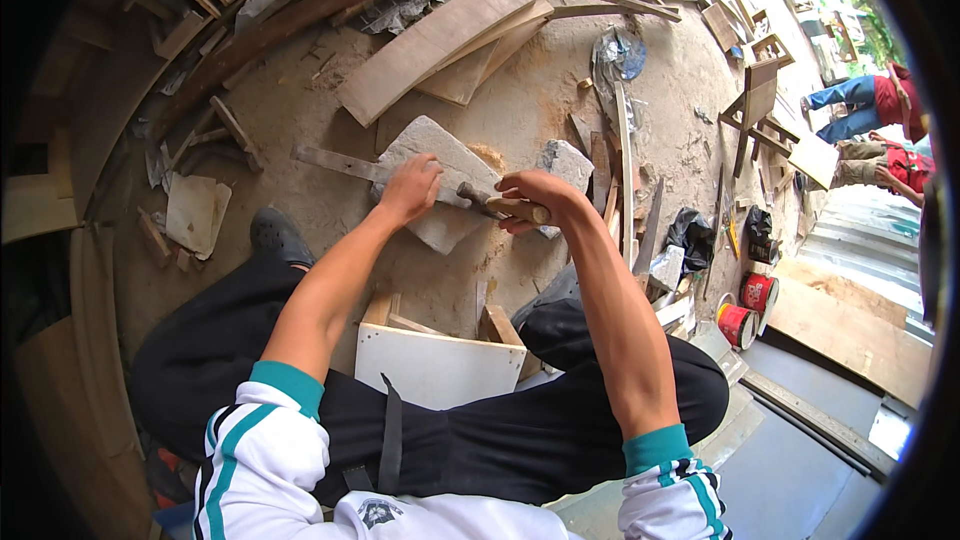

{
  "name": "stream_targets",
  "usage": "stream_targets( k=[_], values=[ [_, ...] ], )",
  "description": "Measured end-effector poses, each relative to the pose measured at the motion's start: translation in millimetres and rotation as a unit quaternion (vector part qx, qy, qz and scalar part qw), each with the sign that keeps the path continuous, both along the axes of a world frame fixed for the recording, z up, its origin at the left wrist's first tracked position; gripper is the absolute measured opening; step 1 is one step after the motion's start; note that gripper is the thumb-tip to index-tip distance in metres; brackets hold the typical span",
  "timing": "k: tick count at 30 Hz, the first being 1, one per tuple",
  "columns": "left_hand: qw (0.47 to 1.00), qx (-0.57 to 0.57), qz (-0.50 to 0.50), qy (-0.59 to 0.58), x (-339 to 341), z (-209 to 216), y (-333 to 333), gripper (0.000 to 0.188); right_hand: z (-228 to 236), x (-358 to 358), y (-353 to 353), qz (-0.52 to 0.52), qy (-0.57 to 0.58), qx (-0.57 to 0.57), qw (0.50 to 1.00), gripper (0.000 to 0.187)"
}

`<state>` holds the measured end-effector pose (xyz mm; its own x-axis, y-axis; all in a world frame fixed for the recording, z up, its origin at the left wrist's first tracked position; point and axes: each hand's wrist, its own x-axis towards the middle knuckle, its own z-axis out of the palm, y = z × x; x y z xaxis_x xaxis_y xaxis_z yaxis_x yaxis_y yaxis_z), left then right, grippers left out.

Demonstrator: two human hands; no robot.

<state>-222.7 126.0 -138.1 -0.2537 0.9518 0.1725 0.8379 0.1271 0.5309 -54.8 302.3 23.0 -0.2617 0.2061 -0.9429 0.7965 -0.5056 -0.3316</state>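
A pale, rough concrete block [440,145] lies on the ground between my feet. Across it runs a long, flat greyish-brown strip [340,161], its left end sticking out past the block. My left hand [411,187] is closed on this strip, pressing it against the block. In my right hand [540,195] is a hammer [518,208], gripped by its wooden handle. The hammer's dark head lies close to the strip's right end; whether they touch I cannot tell. A second rough stone chunk [567,164] sits just beyond my right hand.
Wide wooden boards [440,45] lie ahead. A white panel [437,365] rests between my legs. At right are red paint cans [738,324], a black plastic bag [690,237], a wooden chair [757,105] and long wood offcuts. Two people [885,105] are at far right.
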Motion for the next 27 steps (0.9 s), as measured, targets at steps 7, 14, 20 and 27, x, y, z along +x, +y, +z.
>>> stream_targets(
  k=[7,14,20,27],
  values=[
    [0.998,-0.004,0.049,0.028,0.3,1.4,22.6,0.021,37.2,14.4,-8.1,0.051,0.079,0.063,0.994,0.063],
    [0.997,0.024,0.057,0.049,3.4,-13.7,19.2,0.026,45.4,12.7,-13.1,0.198,0.006,0.206,0.958,0.036],
    [0.996,0.037,0.052,0.059,-11.8,-12.1,4.4,0.026,41.6,-5.0,-24.3,0.183,0.013,0.21,0.96,0.03],
    [0.999,-0.004,0.046,0.026,-11.7,-5.8,16.0,0.018,34.7,-28.7,-29.4,0.215,-0.039,0.281,0.935,0.049]
  ],
)
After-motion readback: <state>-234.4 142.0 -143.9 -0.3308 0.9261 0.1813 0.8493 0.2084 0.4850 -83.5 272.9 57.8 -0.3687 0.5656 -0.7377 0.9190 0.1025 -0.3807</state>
